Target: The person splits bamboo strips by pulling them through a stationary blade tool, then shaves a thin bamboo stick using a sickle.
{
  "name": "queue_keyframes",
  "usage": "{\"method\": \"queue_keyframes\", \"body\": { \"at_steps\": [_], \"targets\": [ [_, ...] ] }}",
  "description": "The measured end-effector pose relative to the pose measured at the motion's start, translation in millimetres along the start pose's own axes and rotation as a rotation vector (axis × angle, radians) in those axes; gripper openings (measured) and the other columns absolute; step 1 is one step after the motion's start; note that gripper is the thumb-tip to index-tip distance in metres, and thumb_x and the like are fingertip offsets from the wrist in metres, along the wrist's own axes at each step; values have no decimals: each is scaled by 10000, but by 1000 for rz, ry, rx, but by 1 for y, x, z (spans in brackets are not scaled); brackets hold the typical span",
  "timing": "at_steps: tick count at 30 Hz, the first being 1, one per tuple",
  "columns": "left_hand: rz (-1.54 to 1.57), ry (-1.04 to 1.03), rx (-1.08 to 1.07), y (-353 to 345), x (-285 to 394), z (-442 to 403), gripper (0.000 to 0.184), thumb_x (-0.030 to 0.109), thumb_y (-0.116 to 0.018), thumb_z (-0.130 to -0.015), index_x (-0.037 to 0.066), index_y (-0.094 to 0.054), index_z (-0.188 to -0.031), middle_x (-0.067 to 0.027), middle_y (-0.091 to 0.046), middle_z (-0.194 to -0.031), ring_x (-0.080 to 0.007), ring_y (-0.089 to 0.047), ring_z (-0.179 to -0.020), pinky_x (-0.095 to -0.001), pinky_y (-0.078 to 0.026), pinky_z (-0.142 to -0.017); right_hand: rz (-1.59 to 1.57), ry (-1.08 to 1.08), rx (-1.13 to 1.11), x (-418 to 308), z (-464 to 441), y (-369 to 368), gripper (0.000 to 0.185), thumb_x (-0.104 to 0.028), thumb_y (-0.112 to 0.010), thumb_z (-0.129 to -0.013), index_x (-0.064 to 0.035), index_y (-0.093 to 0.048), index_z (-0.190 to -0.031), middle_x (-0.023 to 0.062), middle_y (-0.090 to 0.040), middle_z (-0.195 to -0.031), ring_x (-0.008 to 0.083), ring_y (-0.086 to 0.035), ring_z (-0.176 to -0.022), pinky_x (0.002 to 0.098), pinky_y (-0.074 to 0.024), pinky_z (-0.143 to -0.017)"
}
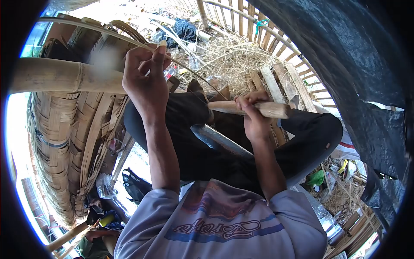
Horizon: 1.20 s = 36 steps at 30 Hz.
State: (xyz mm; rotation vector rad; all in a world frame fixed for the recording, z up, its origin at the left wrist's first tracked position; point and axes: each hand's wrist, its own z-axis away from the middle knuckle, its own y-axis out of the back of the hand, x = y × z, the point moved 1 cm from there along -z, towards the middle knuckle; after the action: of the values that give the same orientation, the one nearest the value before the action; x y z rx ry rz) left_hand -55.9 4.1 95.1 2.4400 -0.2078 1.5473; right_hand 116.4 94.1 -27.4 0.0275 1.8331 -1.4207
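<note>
My left hand [148, 71] is raised at the upper left, its thumb and fingers pinching a long thin strip [116, 35]. The strip runs from the far upper left down past the hand toward the middle. My right hand [254, 114] is wrapped round a thick wooden piece [274, 109] above my crossed legs. The wood lies nearly level, and its narrower end points left. The strip's lower end comes near the wood, but whether they touch I cannot tell. A shiny metallic-looking piece [222, 141] lies across my lap.
A thick bamboo pole [47, 74] and woven bamboo panels [58, 151] stand on the left. Straw [233, 54] and black plastic [184, 30] lie ahead. A bamboo fence [241, 17] and dark sheeting [345, 52] border the right. Another person [99, 244] is at the lower left.
</note>
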Motion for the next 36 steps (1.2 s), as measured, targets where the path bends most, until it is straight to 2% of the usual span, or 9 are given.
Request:
{"method": "queue_keyframes", "body": {
  "at_steps": [2,6,13,19,22,25,32,34,36],
  "targets": [
    [-27,-9,-14,-1,1,0,160,69,-665,-869,-13,-528,-862,-63,-590,-810,-125,-645,-765,-276,-595,-681,478,-202,61,18,-4,32,198,-41,-698,-804,-99,-509,-809,-13,-539,-754,51,-496,-696,244,-436,-679],
    [-5,0,-12,-1,0,1,148,75,-660,-875,-12,-539,-876,-67,-598,-814,-134,-649,-764,-275,-589,-666,823,-348,249,60,-7,96,149,-90,-728,-760,-52,-586,-736,-27,-580,-682,55,-528,-630,261,-422,-581],
    [20,13,-41,-1,-1,6,161,89,-663,-875,-26,-554,-899,-94,-634,-893,-154,-653,-779,-272,-580,-673,1218,-425,154,115,12,157,244,-166,-742,-701,-7,-641,-855,128,-672,-766,193,-666,-716,334,-493,-668],
    [66,20,-130,2,3,10,151,92,-665,-882,-16,-560,-898,-76,-642,-848,-115,-641,-790,-236,-514,-638,1465,-380,-137,137,57,189,338,-184,-743,-682,-70,-652,-988,142,-683,-928,296,-658,-929,374,-518,-794],
    [49,43,-153,8,5,12,144,91,-663,-882,-12,-564,-898,-65,-645,-833,-113,-642,-783,-237,-510,-641,1490,-317,-138,138,66,193,274,-213,-777,-655,-37,-622,-796,132,-668,-809,286,-665,-794,375,-510,-708],
    [71,20,-188,13,5,13,133,81,-666,-873,-11,-574,-900,-79,-659,-832,-117,-650,-773,-242,-513,-643,1525,-597,-126,118,61,178,348,-216,-758,-659,-74,-649,-957,148,-682,-922,300,-657,-926,389,-516,-796],
    [79,22,-250,10,13,13,141,81,-670,-862,-18,-577,-896,-119,-667,-840,-182,-678,-794,-287,-540,-669,1510,-655,-231,114,70,178,349,-243,-758,-674,-87,-645,-966,144,-680,-939,312,-652,-930,391,-512,-793],
    [76,33,-274,7,14,15,143,83,-670,-863,-20,-576,-895,-120,-667,-841,-184,-678,-796,-288,-540,-675,1539,-520,-228,119,73,166,295,-246,-767,-674,-42,-607,-816,117,-642,-770,238,-641,-751,370,-496,-718],
    [113,-3,-260,5,13,16,145,87,-670,-865,-20,-576,-891,-110,-663,-839,-176,-675,-793,-284,-538,-668,1516,-560,-237,122,76,164,322,-259,-766,-690,-49,-614,-882,131,-649,-810,241,-646,-797,362,-494,-736]
  ]
}}
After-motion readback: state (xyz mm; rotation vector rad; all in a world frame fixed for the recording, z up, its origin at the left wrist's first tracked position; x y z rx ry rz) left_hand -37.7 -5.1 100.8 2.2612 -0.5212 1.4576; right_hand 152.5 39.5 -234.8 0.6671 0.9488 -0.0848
